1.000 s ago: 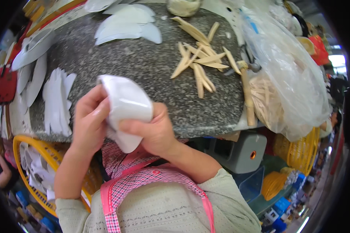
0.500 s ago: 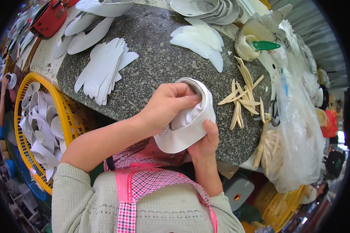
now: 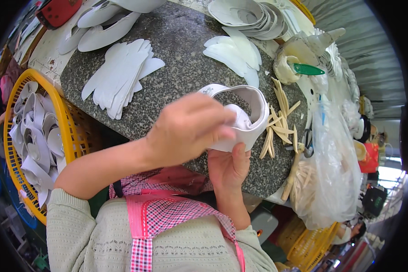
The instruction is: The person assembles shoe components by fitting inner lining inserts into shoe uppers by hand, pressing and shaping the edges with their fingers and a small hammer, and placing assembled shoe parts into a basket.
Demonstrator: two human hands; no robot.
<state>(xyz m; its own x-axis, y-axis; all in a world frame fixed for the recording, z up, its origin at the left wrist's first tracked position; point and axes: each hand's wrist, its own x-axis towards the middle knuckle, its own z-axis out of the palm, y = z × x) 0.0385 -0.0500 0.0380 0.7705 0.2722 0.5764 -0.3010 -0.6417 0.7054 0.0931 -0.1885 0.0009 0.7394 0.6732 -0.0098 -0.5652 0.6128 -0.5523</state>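
Observation:
A white shoe upper [image 3: 254,130], curved into a ring with its opening facing up, is held above the near part of a speckled stone slab [image 3: 181,54]. My right hand [image 3: 229,172] grips its near lower edge from below, thumb against the outer wall. Over the near left side of the upper is my left hand [image 3: 186,129], smeared by motion; its fingertips are at the opening, and whether they pinch anything does not show. A pale piece [image 3: 239,117] shows inside the upper. Just right of it, thin beige strips [image 3: 281,129] lie in a loose pile.
Fanned white pieces [image 3: 118,75] and translucent pieces [image 3: 235,54] lie on the slab. A glue-smeared container [image 3: 285,68] with a green-handled brush [image 3: 309,69] stands far right. A yellow basket [image 3: 70,136] of white uppers is at left; a clear plastic bag [image 3: 335,158] hangs at right.
The upper has turned and shifted right, its opening now more visible. My left hand has come off its rim and moved toward me. My right hand keeps its hold lower down. The view has shifted slightly.

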